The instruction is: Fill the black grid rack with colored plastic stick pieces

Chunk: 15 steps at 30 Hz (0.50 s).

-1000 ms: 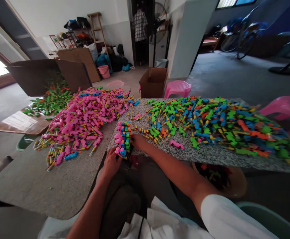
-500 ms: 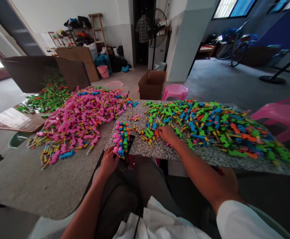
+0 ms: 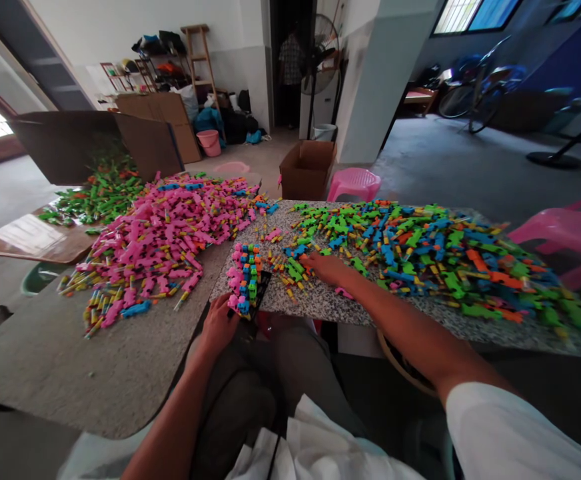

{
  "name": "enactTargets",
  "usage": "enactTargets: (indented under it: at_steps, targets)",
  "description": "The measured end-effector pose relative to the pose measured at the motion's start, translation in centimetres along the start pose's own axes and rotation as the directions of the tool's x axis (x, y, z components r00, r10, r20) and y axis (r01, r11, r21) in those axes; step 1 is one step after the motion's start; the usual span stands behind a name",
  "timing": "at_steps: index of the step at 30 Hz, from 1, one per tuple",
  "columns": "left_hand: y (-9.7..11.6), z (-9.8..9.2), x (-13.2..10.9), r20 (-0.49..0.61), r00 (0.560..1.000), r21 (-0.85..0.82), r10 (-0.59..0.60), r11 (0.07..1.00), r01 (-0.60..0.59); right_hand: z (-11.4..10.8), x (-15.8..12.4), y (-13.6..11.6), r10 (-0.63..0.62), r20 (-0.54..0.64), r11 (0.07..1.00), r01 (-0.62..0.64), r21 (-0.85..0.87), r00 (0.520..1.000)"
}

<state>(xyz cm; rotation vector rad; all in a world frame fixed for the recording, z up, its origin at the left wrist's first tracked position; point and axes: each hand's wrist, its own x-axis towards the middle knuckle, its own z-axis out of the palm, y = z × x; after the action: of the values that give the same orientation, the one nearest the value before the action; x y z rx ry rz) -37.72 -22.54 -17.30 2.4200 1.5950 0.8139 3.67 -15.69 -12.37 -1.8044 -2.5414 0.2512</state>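
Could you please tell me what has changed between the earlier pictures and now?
The right hand has moved rightward, from the coloured rows to the loose pieces; whether it grips one is unclear. The left hand stays by the rows' near end; the pink pile looks unchanged.

We cannot tell whether the right hand (image 3: 326, 268) grips anything; its fingertips are too small to read. Left of them, rows of toys (image 3: 244, 280) hide most of the tray (image 3: 264, 285), and we lose some fingertips of the left hand (image 3: 218, 325) beside it. Far right of all fingers, the pile (image 3: 535, 293) blurs and the edge crops a chair (image 3: 570, 230).
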Motion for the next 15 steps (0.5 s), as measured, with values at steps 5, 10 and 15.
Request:
enactTargets:
  at_steps: [5, 10, 15]
  targets:
    - [0.3, -0.2, 0.0, 0.008, 1.0, 0.009, -0.02, 1.0, 0.019, -0.5, -0.5, 0.1, -0.054, -0.042, 0.994, 0.05, -0.094, 0.998]
    - [0.2, -0.1, 0.0, 0.004, 1.0, -0.002, -0.013, 1.0, 0.013, -0.8, -1.5, 0.2, -0.012, -0.286, 0.994, 0.041, 0.097, 0.958]
    - [0.1, -0.1, 0.0, 0.003, 1.0, -0.004, -0.022, 1.0, 0.022, -1.8, -1.6, -2.0, 0.397, -0.55, 0.752, 0.083, 0.653, 0.734]
